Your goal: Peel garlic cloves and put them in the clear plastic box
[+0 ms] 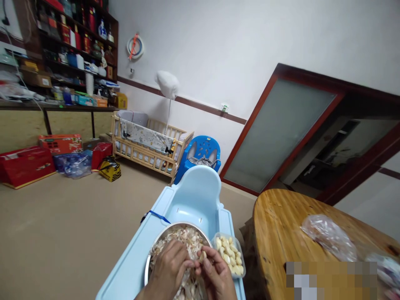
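Over a metal bowl (146, 266) full of papery garlic skins (187, 237), both my hands meet. My right hand (217, 273) pinches a garlic clove (203, 256) between thumb and fingers. Close against it, my left hand (175, 262) has its fingers curled, with thumb and fingertips near the clove; whether it holds a bit of skin I cannot make out. Just right of the bowl, a clear plastic container (242, 254) holds several peeled, pale cloves (229, 252). Bowl and container rest on a light blue plastic child's chair (195, 187).
A wooden table (281, 216) with a crumpled plastic bag (329, 237) stands to the right. Beyond the light blue chair are a blue plastic chair (204, 146) and a wooden crib (146, 154). Bags and boxes, including a red bag (28, 166), lie on the floor at left.
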`<state>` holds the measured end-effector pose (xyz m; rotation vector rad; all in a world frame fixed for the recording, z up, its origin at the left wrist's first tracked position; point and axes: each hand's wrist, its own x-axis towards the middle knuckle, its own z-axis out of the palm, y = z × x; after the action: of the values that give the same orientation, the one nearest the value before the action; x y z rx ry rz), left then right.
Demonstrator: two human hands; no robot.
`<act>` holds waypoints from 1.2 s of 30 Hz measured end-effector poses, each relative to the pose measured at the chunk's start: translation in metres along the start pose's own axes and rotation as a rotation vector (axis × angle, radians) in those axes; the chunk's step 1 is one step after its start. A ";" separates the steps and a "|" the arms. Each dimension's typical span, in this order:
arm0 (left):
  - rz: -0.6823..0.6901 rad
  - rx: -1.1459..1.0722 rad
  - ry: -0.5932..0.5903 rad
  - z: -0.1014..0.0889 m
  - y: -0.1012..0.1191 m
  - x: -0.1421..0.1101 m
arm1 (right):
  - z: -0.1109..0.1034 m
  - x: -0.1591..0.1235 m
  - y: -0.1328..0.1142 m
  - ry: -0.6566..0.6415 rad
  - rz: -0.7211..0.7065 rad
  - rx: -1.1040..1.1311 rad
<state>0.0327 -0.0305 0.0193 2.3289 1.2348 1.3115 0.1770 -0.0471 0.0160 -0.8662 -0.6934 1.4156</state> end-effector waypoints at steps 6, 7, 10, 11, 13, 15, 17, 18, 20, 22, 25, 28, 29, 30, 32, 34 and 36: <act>0.005 -0.175 0.085 -0.002 0.005 0.004 | -0.007 0.002 0.004 -0.023 0.047 -0.006; 0.003 -0.206 0.086 -0.002 0.006 0.005 | -0.006 0.002 0.004 -0.026 0.048 -0.008; 0.016 -0.287 0.082 -0.002 0.008 0.008 | -0.003 0.001 0.002 -0.045 0.040 -0.020; 0.028 -0.304 0.086 -0.002 0.009 0.009 | -0.002 0.001 0.001 -0.058 0.036 -0.029; 0.048 -0.324 0.092 -0.001 0.010 0.010 | 0.001 0.001 0.000 -0.100 0.025 -0.052; 0.052 -0.326 0.092 0.001 0.010 0.011 | 0.001 0.001 0.000 -0.146 0.019 -0.064; 0.047 -0.321 0.091 0.003 0.009 0.011 | 0.000 0.002 0.002 -0.171 0.018 -0.065; 0.044 -0.317 0.092 0.003 0.009 0.010 | -0.001 0.002 0.003 -0.172 0.018 -0.066; 0.038 -0.314 0.095 0.004 0.008 0.010 | -0.004 0.002 0.005 -0.170 0.019 -0.069; 0.031 -0.317 0.090 0.002 0.008 0.011 | -0.006 0.003 0.007 -0.171 0.018 -0.064; 0.017 -0.339 0.066 -0.001 0.009 0.011 | -0.007 0.003 0.009 -0.159 0.012 -0.052; -0.015 -0.379 0.025 -0.004 0.010 0.012 | -0.009 0.004 0.009 -0.149 0.004 -0.062; -0.030 -0.397 0.007 -0.005 0.010 0.012 | -0.009 0.004 0.009 -0.149 -0.003 -0.073; -0.046 -0.417 -0.011 -0.006 0.010 0.012 | -0.010 0.004 0.008 -0.150 -0.013 -0.089; -0.074 -0.459 -0.044 -0.007 0.009 0.011 | -0.011 0.005 0.008 -0.160 -0.044 -0.135; -0.089 -0.492 -0.069 -0.008 0.009 0.011 | -0.011 0.006 0.008 -0.173 -0.077 -0.175; -0.099 -0.501 -0.086 -0.009 0.009 0.011 | -0.011 0.006 0.008 -0.188 -0.105 -0.190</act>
<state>0.0338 -0.0299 0.0359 1.9227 0.8583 1.2911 0.1821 -0.0427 0.0025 -0.8368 -1.0150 1.3630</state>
